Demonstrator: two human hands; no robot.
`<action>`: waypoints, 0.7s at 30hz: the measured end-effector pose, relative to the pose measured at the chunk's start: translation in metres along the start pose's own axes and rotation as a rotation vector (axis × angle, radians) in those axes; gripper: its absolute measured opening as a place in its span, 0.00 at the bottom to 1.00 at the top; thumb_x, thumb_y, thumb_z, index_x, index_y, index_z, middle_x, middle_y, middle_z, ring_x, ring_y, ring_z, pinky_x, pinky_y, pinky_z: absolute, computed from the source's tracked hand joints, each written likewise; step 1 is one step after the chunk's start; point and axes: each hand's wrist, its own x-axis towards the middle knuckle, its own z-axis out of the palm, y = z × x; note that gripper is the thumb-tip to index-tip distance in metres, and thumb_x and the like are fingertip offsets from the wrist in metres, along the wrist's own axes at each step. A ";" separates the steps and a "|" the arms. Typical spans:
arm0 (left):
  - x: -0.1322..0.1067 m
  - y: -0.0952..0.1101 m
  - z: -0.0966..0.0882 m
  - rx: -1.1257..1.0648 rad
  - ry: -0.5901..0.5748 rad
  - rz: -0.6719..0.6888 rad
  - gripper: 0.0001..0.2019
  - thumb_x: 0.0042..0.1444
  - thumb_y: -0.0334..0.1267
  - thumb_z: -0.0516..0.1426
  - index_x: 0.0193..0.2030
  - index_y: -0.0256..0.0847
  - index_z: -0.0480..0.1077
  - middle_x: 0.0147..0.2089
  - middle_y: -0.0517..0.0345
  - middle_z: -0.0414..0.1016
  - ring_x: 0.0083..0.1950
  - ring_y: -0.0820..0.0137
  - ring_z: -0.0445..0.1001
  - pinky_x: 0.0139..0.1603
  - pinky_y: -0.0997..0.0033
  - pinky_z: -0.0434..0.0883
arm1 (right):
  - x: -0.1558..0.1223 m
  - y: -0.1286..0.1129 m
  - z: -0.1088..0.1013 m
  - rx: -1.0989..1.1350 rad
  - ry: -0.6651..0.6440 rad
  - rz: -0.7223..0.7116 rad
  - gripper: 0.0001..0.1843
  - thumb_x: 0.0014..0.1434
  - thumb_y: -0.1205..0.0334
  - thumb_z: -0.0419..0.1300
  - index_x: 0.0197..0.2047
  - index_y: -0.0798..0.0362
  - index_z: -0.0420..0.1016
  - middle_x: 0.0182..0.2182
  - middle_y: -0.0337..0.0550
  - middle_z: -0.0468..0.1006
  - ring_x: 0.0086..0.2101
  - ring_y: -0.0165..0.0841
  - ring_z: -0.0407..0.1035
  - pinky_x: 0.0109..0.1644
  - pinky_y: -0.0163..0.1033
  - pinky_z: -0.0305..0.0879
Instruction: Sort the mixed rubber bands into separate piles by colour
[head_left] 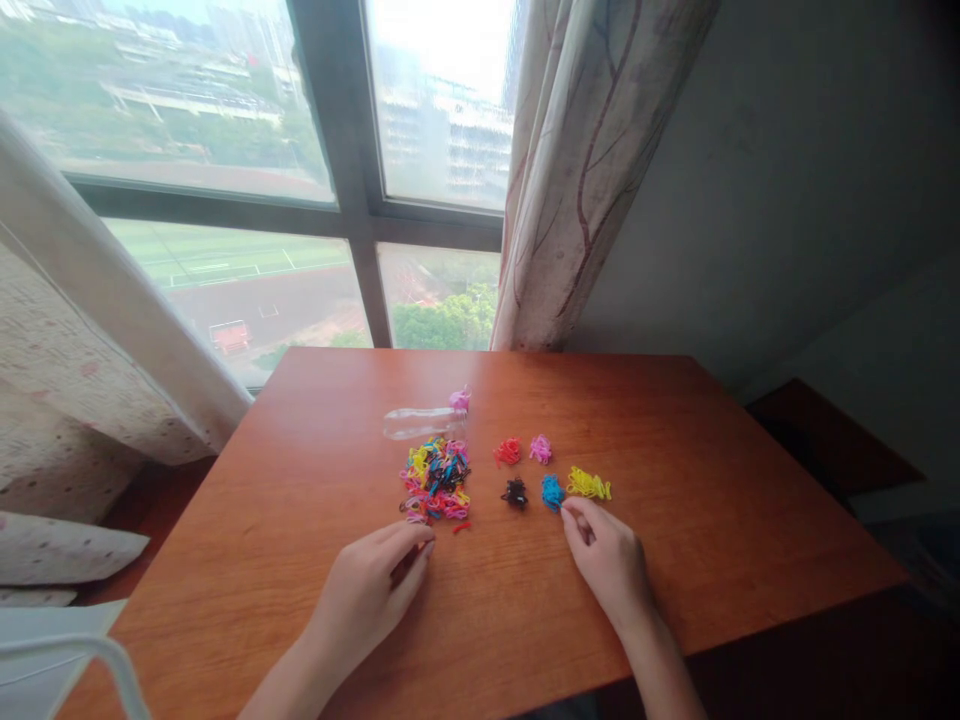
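A mixed pile of small colourful rubber bands (436, 478) lies mid-table. Just in front of it is my left hand (379, 580), thumb and fingertips brought together; whatever they may hold is too small to see. My right hand (606, 555) pinches at the front edge of a small blue heap of bands (553, 491), and its fingertips hide what is between them. Around that heap lie a yellow heap (589, 484), a black heap (515, 492), a red heap (508, 451) and a pink heap (541, 448). One red band (461, 527) lies apart near my left fingertips.
Behind the mixed pile a clear plastic bottle-shaped container (420, 423) lies on its side, with a pink-purple piece (460, 399) at its right end. The wooden table (675, 420) reaches toward a window with curtains (585, 180). A white curved tube (112, 655) stands at lower left.
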 end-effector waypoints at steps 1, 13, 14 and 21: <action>0.000 0.000 0.000 -0.003 0.005 0.003 0.09 0.63 0.34 0.50 0.39 0.44 0.73 0.33 0.60 0.78 0.31 0.72 0.76 0.34 0.77 0.71 | 0.001 0.001 0.000 0.001 -0.003 -0.003 0.15 0.67 0.56 0.50 0.37 0.51 0.77 0.23 0.39 0.75 0.23 0.30 0.69 0.31 0.33 0.59; 0.001 0.001 -0.002 0.009 0.015 0.016 0.09 0.63 0.35 0.50 0.39 0.44 0.72 0.34 0.59 0.79 0.33 0.71 0.78 0.34 0.76 0.72 | 0.002 -0.005 -0.002 0.001 0.011 0.022 0.16 0.67 0.56 0.49 0.37 0.50 0.77 0.26 0.41 0.77 0.25 0.31 0.71 0.32 0.33 0.61; 0.001 0.001 -0.002 0.010 0.017 0.018 0.09 0.63 0.35 0.50 0.39 0.44 0.72 0.34 0.59 0.80 0.33 0.71 0.78 0.34 0.77 0.72 | 0.002 -0.005 -0.003 0.002 0.000 0.023 0.16 0.67 0.56 0.50 0.37 0.50 0.77 0.24 0.40 0.76 0.24 0.31 0.70 0.31 0.33 0.60; 0.002 0.002 -0.001 0.029 0.012 0.019 0.10 0.62 0.36 0.50 0.38 0.44 0.73 0.34 0.58 0.80 0.33 0.71 0.78 0.35 0.76 0.72 | -0.008 -0.006 -0.012 0.037 -0.179 -0.003 0.14 0.64 0.58 0.52 0.36 0.49 0.79 0.21 0.39 0.75 0.22 0.31 0.69 0.28 0.33 0.59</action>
